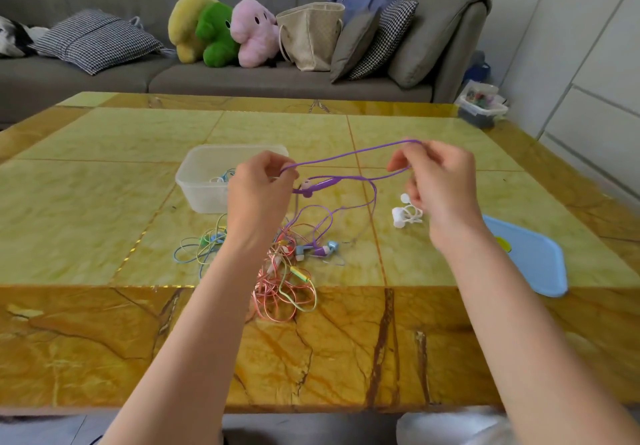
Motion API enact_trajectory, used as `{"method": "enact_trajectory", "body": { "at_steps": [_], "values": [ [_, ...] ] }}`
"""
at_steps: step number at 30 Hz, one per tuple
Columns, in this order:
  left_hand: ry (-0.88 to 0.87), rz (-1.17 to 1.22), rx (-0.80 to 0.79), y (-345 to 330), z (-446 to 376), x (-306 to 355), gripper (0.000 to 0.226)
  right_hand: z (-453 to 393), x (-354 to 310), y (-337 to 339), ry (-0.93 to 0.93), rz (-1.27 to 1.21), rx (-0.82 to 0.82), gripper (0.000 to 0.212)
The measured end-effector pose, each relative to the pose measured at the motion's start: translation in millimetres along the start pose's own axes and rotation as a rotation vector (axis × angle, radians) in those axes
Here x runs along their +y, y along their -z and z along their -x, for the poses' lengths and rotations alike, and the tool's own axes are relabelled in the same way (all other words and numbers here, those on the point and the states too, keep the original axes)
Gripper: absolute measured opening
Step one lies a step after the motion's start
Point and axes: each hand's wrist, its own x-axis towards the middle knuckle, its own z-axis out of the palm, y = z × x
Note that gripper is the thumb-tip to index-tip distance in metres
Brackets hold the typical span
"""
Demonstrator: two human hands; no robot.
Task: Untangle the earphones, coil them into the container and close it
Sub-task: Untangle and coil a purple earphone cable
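Yellow marble table [104,174]: one container [204,181], one lid [533,257], two hands [258,188] [440,181] both pinching one purple cord [349,156].

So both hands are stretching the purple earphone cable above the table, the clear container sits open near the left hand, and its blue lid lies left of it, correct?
Not quite. The blue lid lies on the right side of the table, beyond the right hand, far from the clear container. The head view shows it. The rest holds: both hands, including the left hand, stretch the purple earphone cable.

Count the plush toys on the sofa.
3, side by side on the sofa seat: yellow plush toy leftmost, green plush toy in the middle, pink plush toy rightmost, against the beige tote bag.
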Motion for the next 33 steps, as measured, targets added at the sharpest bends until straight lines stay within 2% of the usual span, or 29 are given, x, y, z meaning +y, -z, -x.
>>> {"method": "enact_trajectory", "body": {
  "at_steps": [3, 7, 9, 14, 17, 20, 22, 25, 28, 30, 33],
  "values": [
    [0.036, 0.041, -0.036, 1, -1, -1, 0.007, 1, -11, 4, -0.227, -0.479, -0.075, 0.034],
    [0.035, 0.060, -0.046, -1, 1, 0, 0.010, 2, -17, 5, -0.228, -0.725, -0.139, 0.037],
    [0.114, 0.203, -0.069, -1, 3, 3, 0.017, 3, -17, 3, -0.220, -0.696, -0.192, 0.036],
    [0.359, 0.763, -0.149, 6, 3, 17, 0.034, 8, -17, -3, -0.168, -0.391, -0.259, 0.034],
    [0.363, 0.842, -0.189, 2, 5, 21, 0.047, 7, -15, -5, -0.265, -0.378, -0.323, 0.046],
    [0.231, 0.638, -0.042, -2, 7, 23, 0.050, 6, -15, -5, -0.412, -0.516, -0.394, 0.062],
    [0.081, 0.367, 0.031, 0, 7, 18, 0.047, 5, -17, -5, -0.403, -0.513, -0.347, 0.059],
    [-0.085, 0.179, 0.094, 5, 2, 10, 0.032, 4, -18, -7, -0.247, -0.336, -0.197, 0.046],
    [-0.239, 0.029, 0.131, 14, -3, 8, 0.029, 3, -13, -6, -0.079, -0.158, -0.138, 0.057],
    [-0.301, -0.266, 0.062, 17, -2, 4, 0.023, 0, -9, -4, -0.030, -0.132, -0.128, 0.059],
    [-0.209, -0.772, -0.150, 16, 5, -7, 0.036, -3, -9, -4, 0.021, -0.214, -0.126, 0.057]
  ]
}}
